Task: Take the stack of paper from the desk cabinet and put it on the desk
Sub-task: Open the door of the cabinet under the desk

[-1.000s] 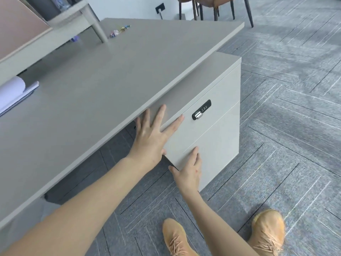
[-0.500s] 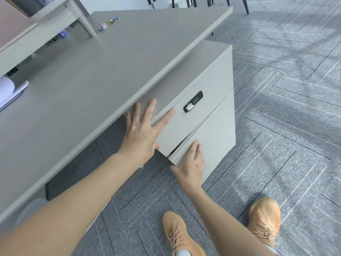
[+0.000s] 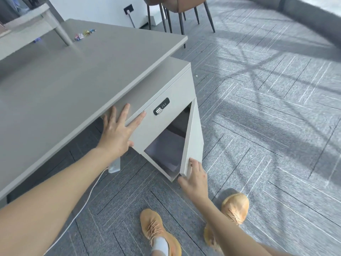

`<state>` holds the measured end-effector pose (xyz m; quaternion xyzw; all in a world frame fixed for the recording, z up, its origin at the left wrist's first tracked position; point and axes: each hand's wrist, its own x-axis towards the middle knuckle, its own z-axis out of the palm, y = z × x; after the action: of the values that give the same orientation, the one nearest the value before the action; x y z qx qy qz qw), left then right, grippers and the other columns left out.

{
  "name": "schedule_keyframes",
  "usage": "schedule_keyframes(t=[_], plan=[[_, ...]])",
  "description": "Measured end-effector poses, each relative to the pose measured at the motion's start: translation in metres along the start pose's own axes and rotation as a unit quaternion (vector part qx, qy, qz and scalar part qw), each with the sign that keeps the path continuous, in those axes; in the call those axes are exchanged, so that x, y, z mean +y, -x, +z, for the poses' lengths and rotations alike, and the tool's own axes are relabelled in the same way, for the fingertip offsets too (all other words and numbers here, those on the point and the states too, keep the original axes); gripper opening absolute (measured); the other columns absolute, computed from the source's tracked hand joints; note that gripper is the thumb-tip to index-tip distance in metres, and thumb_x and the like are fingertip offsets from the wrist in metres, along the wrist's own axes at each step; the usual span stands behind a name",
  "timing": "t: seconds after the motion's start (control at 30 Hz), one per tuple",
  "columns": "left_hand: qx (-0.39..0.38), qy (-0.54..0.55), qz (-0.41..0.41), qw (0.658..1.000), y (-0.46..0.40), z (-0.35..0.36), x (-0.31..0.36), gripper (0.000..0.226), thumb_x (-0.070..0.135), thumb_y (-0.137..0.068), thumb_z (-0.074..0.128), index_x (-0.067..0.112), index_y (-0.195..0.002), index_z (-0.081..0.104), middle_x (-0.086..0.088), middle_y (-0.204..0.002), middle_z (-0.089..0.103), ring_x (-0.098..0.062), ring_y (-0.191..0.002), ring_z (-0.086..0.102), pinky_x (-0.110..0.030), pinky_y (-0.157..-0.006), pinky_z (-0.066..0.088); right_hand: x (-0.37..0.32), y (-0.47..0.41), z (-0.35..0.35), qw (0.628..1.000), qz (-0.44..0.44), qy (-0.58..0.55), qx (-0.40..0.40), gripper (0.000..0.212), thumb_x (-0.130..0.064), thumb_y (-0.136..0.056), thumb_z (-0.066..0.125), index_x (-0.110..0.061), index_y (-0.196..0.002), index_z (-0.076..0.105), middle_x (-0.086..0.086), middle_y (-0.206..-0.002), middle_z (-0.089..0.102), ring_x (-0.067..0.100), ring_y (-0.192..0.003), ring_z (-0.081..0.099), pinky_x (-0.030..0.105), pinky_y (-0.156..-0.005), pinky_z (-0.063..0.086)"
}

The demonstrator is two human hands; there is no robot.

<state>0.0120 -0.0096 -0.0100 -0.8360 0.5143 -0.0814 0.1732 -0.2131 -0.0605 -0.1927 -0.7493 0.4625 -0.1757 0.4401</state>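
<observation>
Lying flat inside the desk cabinet (image 3: 162, 100), paper (image 3: 166, 145); right hand (image 3: 195, 176) gripping door (image 3: 193, 137), left hand (image 3: 118, 132) flat.

A white power strip (image 3: 114, 166) lies on the grey herringbone carpet (image 3: 267, 126) with its white cable (image 3: 86, 200) trailing forward. Small colourful binder clips (image 3: 84, 34) sit far back. Brown chairs on dark legs (image 3: 177, 13) stand near a wall socket (image 3: 127, 9). Tan laced shoes (image 3: 156, 231) rest below.
</observation>
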Motion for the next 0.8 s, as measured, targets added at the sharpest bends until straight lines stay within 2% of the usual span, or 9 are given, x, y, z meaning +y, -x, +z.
schedule_keyframes(t=[0.07,0.2,0.33,0.4,0.5,0.53,0.6,0.7,0.8], plan=[[-0.003,-0.008,-0.001,1.000,0.000,-0.002,0.001,0.118,0.024,-0.070,0.085,0.044,-0.153,0.004,-0.017,-0.164,0.002,-0.056,-0.142,0.010,-0.071,-0.112,0.019,0.007,0.004,-0.016,1.000,0.015,0.001,-0.018,0.051,-0.020,-0.073,0.066,-0.012,-0.121,0.049,0.007,-0.117,0.061,0.030,-0.107,0.057,0.045,-0.095,0.045],[-0.013,-0.023,-0.012,1.000,0.002,-0.006,0.004,0.117,0.027,-0.072,0.083,0.045,-0.153,0.000,-0.016,-0.164,0.002,-0.056,-0.142,0.012,-0.067,-0.113,0.022,0.033,0.004,-0.042,0.998,0.056,-0.008,0.001,0.053,-0.019,-0.079,0.059,-0.034,-0.129,0.049,-0.005,-0.120,0.065,0.023,-0.102,0.063,0.043,-0.086,0.054],[-0.005,-0.024,-0.025,0.999,0.003,-0.007,0.008,0.116,0.027,-0.074,0.081,0.047,-0.152,-0.002,-0.013,-0.165,0.001,-0.053,-0.143,0.013,-0.062,-0.115,0.023,0.048,-0.004,-0.076,0.985,0.125,-0.050,0.106,0.049,0.002,-0.082,0.061,-0.023,-0.124,0.068,-0.001,-0.100,0.064,0.018,-0.087,0.059,0.033,-0.074,0.051],[-0.003,-0.033,-0.036,0.999,0.003,-0.008,0.011,0.116,0.028,-0.074,0.081,0.046,-0.152,-0.002,-0.013,-0.165,0.003,-0.053,-0.141,0.015,-0.060,-0.114,0.025,0.052,-0.011,-0.094,0.970,0.169,-0.073,0.159,0.043,0.004,-0.084,0.060,-0.019,-0.119,0.069,0.004,-0.102,0.065,0.020,-0.086,0.061,0.036,-0.073,0.055],[-0.001,-0.043,-0.041,0.998,0.001,-0.007,0.013,0.116,0.027,-0.073,0.082,0.046,-0.153,-0.001,-0.014,-0.165,0.005,-0.054,-0.141,0.016,-0.059,-0.115,0.026,0.051,-0.020,-0.114,0.953,0.176,-0.117,0.219,0.035,-0.001,-0.089,0.058,-0.015,-0.121,0.057,0.009,-0.113,0.068,0.024,-0.093,0.065,0.038,-0.074,0.058],[-0.002,-0.043,-0.042,0.998,0.001,-0.006,0.013,0.116,0.027,-0.074,0.081,0.046,-0.152,-0.003,-0.013,-0.165,0.004,-0.054,-0.141,0.015,-0.058,-0.115,0.025,0.049,-0.023,-0.118,0.955,0.159,-0.112,0.225,0.037,-0.004,-0.090,0.059,-0.016,-0.124,0.054,0.007,-0.119,0.066,0.023,-0.101,0.064,0.039,-0.080,0.057],[-0.002,-0.041,-0.046,0.998,0.000,-0.004,0.012,0.116,0.028,-0.075,0.080,0.048,-0.151,-0.005,-0.012,-0.165,0.002,-0.053,-0.143,0.014,-0.058,-0.116,0.024,0.043,-0.030,-0.125,0.964,0.119,-0.084,0.220,0.039,-0.008,-0.091,0.063,-0.016,-0.128,0.053,0.004,-0.128,0.058,0.021,-0.117,0.056,0.033,-0.094,0.048],[0.000,-0.042,-0.045,0.998,0.000,-0.002,0.012,0.116,0.028,-0.075,0.080,0.048,-0.151,-0.006,-0.013,-0.165,0.002,-0.053,-0.143,0.014,-0.058,-0.117,0.023,0.037,-0.043,-0.129,0.971,0.114,-0.025,0.211,0.043,-0.012,-0.091,0.064,-0.014,-0.132,0.050,0.010,-0.137,0.049,0.027,-0.129,0.045,0.027,-0.092,0.039],[0.002,-0.040,-0.045,0.998,0.000,-0.001,0.010,0.116,0.025,-0.074,0.080,0.048,-0.152,-0.003,-0.013,-0.165,0.002,-0.054,-0.143,0.014,-0.059,-0.116,0.021,0.039,-0.053,-0.129,0.975,0.116,0.050,0.180,0.061,-0.011,-0.087,0.061,-0.016,-0.143,0.036,0.017,-0.157,0.022,0.038,-0.143,0.022,0.045,-0.108,0.038]])
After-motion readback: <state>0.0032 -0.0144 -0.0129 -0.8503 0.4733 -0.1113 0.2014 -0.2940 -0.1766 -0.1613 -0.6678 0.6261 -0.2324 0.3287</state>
